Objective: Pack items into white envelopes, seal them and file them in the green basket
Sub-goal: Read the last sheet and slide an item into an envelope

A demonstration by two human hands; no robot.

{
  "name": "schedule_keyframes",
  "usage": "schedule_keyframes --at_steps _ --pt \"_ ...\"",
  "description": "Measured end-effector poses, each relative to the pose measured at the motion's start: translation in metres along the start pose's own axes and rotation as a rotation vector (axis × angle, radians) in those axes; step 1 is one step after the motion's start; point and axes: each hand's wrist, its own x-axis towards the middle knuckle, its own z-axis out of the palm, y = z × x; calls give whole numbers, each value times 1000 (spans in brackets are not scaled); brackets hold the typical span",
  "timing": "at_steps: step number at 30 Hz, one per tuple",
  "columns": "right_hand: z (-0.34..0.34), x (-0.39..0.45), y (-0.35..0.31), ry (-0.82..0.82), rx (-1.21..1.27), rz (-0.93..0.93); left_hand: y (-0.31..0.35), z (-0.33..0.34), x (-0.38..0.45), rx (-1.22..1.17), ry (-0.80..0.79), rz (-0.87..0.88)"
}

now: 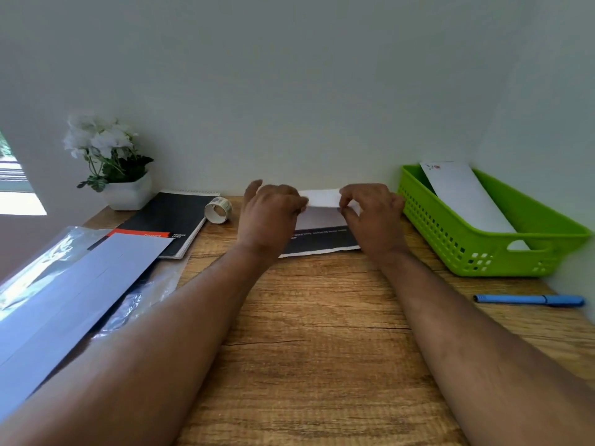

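One envelope (pixel 467 194) lies filed in the green basket (pixel 489 255), right of frame. At centre, left hand (pixel 270 214) and right hand (pixel 370 214) pinch a folded paper (pixel 322 220) on the desk (pixel 309 317); packing and sealing remain. Blank envelopes (pixel 80 284) wait lower left.

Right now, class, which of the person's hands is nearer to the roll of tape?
Left. The left hand holds the paper just right of the tape roll; the right hand holds the paper's far side, nearer the green basket.
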Motion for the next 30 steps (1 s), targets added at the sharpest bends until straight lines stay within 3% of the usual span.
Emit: schedule_keyframes --at_steps 4,10,16,21,27,30 --pt "3 -3 6 -285 -51 77 3 3 -4 9 -303 -104" --pt "12 -2 14 -412 -135 150 0 7 -5 -20 -578 -187" --pt "13 -3 15 -516 -50 171 -2 7 -6 -189 -608 -305" --pt "8 -2 8 -489 -120 165 2 7 -7 -175 -606 -310" --pt "-2 8 -24 -634 -528 -77 8 9 -2 -101 -606 -248" --pt "0 7 -38 -661 -608 -110 5 14 -5 -155 -674 -266"
